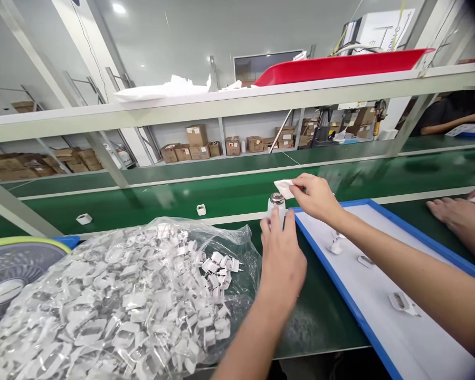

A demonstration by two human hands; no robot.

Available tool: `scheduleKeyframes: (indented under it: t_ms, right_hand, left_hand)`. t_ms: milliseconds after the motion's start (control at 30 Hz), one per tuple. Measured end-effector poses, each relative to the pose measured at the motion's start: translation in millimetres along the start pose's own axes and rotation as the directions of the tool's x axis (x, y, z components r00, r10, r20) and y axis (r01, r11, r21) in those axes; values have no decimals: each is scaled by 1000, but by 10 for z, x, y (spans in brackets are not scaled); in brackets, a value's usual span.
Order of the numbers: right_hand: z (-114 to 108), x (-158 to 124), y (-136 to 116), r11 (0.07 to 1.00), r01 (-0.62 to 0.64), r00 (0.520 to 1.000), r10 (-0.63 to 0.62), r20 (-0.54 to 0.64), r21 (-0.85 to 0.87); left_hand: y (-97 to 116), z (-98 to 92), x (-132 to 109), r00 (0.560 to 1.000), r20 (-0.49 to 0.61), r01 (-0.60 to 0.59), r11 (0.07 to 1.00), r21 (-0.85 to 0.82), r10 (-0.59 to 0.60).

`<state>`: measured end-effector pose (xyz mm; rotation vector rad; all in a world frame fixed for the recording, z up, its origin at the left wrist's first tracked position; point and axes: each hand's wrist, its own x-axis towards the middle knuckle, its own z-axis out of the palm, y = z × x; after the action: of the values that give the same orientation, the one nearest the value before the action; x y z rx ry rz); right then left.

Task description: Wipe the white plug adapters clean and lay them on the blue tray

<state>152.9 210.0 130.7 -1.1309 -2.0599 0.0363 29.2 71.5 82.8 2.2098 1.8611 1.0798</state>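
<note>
My left hand has its fingers around a small white bottle with a metal pump top, upright at the bench's far edge. My right hand pinches a folded white wipe just above and to the right of that top. Left of my hands, a clear plastic bag spreads over the bench, filled with several white plastic plug housings. To the right, a blue-rimmed white tray carries a few white plug parts, partly hidden by my right forearm.
Beyond the bench runs a green conveyor belt with white pieces on it. A grey fan stands at the left. Overhead, a shelf bears a red tray. Another person's hands are at the right edge.
</note>
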Motion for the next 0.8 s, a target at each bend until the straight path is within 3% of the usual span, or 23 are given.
scheduleKeyframes:
  t_ms: [67, 167, 433, 700, 800]
  right_hand:
    - [-56, 31, 0, 1000, -2, 1000, 1, -13, -10]
    - [-127, 39, -7, 1000, -1, 1000, 1, -3, -12]
    - [-138, 22, 40, 1000, 2, 999, -3, -41, -17]
    - [-91, 116, 76, 1000, -10, 986, 8, -166, -12]
    - [-98, 125, 59, 1000, -2, 988, 3, -157, 1]
  left_hand:
    - [-55, -32, 369, 1000, 13, -19, 994, 107, 18]
    - [-184, 11, 623, 998, 57, -50, 977, 206, 39]
    - [-290, 21, 530, 989, 83, -145, 891, 431, 121]
    - [-297, 13, 520, 991, 114, -117, 875, 470, 71]
    - [-293, 25, 514, 990, 130, -102, 892, 441, 49]
